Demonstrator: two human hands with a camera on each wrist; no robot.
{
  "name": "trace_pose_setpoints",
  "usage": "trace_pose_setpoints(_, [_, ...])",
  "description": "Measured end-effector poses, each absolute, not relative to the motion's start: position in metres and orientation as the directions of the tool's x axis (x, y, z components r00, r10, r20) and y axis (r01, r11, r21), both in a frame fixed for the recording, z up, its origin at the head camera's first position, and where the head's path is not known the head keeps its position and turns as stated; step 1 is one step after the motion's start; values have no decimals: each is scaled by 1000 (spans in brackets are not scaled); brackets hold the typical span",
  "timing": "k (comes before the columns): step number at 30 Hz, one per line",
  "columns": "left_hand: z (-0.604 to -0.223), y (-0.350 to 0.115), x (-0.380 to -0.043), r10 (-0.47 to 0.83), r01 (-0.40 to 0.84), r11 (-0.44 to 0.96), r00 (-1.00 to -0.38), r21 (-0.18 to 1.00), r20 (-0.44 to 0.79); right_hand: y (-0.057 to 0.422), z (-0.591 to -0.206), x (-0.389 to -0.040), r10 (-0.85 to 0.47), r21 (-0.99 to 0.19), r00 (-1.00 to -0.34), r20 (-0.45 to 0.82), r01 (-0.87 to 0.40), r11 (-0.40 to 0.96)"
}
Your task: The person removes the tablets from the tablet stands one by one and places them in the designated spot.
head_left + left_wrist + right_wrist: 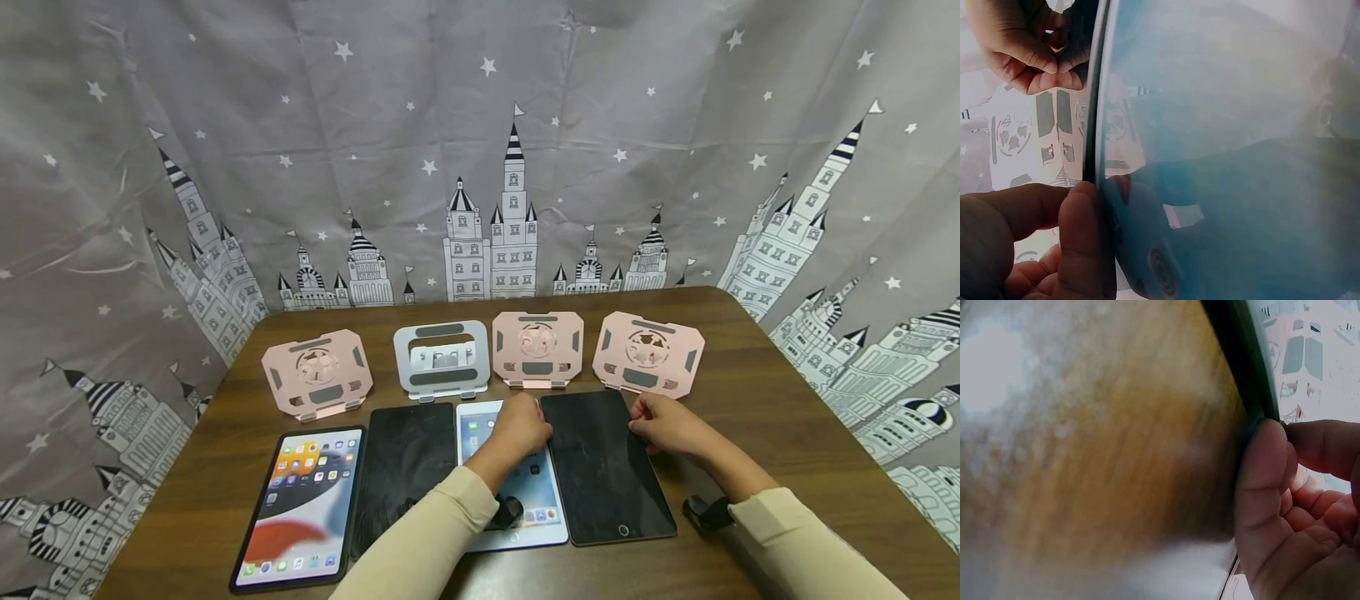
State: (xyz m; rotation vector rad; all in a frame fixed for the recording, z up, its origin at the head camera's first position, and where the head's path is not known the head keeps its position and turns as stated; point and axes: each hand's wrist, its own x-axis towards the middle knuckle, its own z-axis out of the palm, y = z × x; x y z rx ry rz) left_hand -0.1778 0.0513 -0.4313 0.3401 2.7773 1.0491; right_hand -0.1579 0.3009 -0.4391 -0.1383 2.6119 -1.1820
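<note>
A black tablet (609,467) with a dark screen lies at the right end of a row on the table. My left hand (521,427), fingers curled, grips its left edge near the upper corner, reaching across a white tablet (551,500) with a lit screen. On the opposite edge, my right hand (663,423) pinches the same black tablet between thumb and finger. The left wrist view shows the left thumb (1082,244) at the dark edge, with the other hand beyond. In the right wrist view, the right fingers (1266,469) meet the tablet's edge.
Another dark tablet (408,442) and a lit tablet (303,508) continue the row leftward. Behind stand pink folding stands (318,371) and a grey-blue stand (442,379). A grey castle-print curtain (420,125) hangs behind the wooden table (738,367).
</note>
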Motion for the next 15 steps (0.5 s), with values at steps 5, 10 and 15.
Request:
trace_pose_setpoints(5, [-433, 53, -179, 251, 142, 718, -966, 681, -63, 303, -440, -160, -201, -730, -959, -199, 9, 683])
trace_pose_setpoints(10, [-438, 51, -180, 293, 128, 667, -951, 734, -100, 307, -445, -156, -189, -746, -963, -192, 17, 666])
trace_pose_setpoints(15, [-433, 29, -173, 420, 180, 582, -902, 793, -103, 312, -444, -152, -189, -796, -961, -203, 49, 603])
